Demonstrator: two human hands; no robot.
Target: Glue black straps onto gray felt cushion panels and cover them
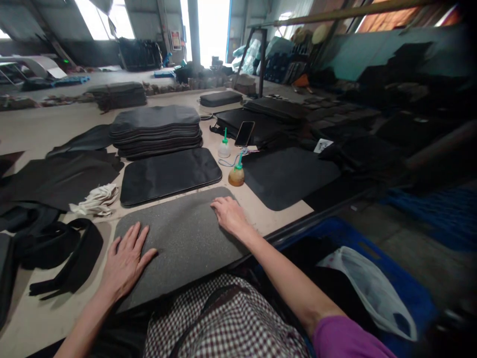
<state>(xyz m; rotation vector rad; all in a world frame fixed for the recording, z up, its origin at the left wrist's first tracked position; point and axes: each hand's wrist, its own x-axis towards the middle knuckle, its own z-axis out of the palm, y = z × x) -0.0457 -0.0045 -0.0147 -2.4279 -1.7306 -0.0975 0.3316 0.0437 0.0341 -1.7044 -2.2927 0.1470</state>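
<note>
A grey, speckled rectangular panel with rounded corners [182, 243] lies at the table's near edge, partly over my lap. My left hand [128, 256] rests flat on its left side, fingers spread. On its upper right part lies my right hand [228, 214], fingers stretched out and slightly bent, with nothing visible in them. Just beyond is a short stack of glossy black panels [171, 174]. Near my right hand stands a squeeze bottle with a green nozzle [236, 175], holding amber liquid. Another green-tipped bottle [224, 148] is behind it.
A taller stack of dark panels [156, 129] stands farther back. White gloves [97, 200] and coiled black strips [55, 243] lie left. A phone [245, 133] and a dark sheet [286, 174] are right. Below the table edge sits a blue crate [402, 293] with a plastic bag [372, 288].
</note>
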